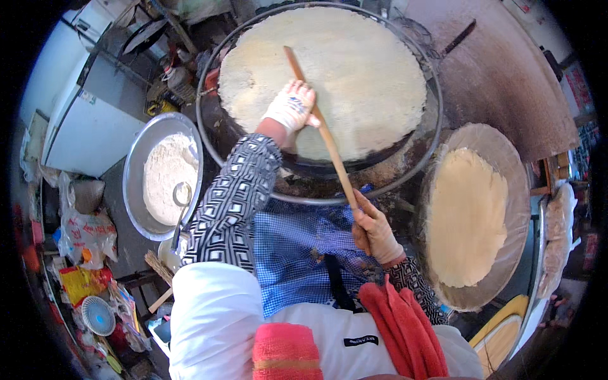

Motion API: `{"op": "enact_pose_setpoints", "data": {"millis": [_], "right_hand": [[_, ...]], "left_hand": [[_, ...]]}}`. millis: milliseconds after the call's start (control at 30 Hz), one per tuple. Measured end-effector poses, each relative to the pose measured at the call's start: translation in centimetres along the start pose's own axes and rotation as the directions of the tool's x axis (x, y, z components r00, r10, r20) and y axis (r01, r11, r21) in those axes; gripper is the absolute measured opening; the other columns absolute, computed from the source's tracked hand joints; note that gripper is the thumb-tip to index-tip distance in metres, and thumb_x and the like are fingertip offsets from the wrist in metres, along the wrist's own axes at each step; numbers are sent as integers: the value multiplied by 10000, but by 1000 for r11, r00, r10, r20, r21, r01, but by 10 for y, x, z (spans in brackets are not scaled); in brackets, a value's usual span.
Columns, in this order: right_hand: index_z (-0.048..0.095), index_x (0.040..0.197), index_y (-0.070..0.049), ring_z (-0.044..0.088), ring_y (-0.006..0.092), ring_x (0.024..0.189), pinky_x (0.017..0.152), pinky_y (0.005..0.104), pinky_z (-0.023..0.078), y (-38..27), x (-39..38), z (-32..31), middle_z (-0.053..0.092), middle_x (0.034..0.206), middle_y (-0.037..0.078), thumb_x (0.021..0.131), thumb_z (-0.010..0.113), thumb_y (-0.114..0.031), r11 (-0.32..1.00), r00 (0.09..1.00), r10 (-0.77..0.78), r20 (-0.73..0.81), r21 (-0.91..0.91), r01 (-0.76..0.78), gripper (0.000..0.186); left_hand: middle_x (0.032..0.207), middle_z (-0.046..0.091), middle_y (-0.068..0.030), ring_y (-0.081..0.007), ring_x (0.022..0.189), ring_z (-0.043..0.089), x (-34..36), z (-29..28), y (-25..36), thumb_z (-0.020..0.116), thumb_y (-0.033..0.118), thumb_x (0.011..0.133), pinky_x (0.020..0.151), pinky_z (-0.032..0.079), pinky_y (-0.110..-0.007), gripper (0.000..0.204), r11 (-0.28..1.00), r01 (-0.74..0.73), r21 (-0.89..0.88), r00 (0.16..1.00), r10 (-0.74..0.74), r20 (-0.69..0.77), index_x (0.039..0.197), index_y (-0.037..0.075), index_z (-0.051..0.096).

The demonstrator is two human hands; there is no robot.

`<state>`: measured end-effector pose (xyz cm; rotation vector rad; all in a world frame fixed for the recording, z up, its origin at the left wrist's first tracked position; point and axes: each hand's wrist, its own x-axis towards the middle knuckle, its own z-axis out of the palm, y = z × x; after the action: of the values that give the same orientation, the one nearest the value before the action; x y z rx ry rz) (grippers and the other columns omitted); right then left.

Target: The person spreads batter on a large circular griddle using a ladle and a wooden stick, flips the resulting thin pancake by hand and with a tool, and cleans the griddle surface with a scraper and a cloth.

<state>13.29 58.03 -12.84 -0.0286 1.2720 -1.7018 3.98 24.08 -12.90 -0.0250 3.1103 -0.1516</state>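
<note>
A long, flat wooden stick (334, 152) slants across a large round griddle, its far end lying over a broad pale flatbread (367, 76). My left hand (292, 107), in a white glove, is closed around the stick's upper part, just above the bread. Lower down, near the griddle's front rim, my right hand (375, 229) grips the near end, with bare fingers showing beyond a light glove. The bread covers most of the griddle, and its edge is ragged. A metal ring (304, 201) runs around the griddle.
At left stands a metal basin (132, 190) of pale flour or meal with a ladle (181, 206) in it. On the right, a round tray (516, 234) bears another flatbread (465, 215). A brown board (506, 82) lies at the far right; plastic bags (88, 231) crowd the left.
</note>
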Motion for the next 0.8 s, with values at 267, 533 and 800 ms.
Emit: {"op": "enact_pose_setpoints", "data": {"millis": [267,533,800], "right_hand": [[437,1453,-196,563,120,526,469,300,471,47,60,66,612,733,24,909,637,-128,905,989,-41,143,-415,97,583],[450,1437,-257,707,236,817,723,347,531,97,-76,-48,704,910,188,866,690,-189,659,984,-171,-57,-748,72,623],[319,1496,-23,436,198,1325,1055,294,357,146,-166,-119,405,1488,122,901,644,-84,994,982,-110,-155,4,112,681]], "left_hand": [[1368,455,-247,-379,1328,382,-155,17,-99,783,270,667,1157,247,-456,840,964,256,-70,960,-262,-100,1334,-73,405],[1464,325,-300,-450,1378,294,-170,-2,52,554,721,713,1160,193,-520,1130,980,22,-200,948,-84,-307,1448,-89,269],[1467,343,-272,-413,1424,237,-77,12,182,712,611,568,1197,137,-485,1169,947,-237,-217,968,210,-139,1412,-94,315]]}}
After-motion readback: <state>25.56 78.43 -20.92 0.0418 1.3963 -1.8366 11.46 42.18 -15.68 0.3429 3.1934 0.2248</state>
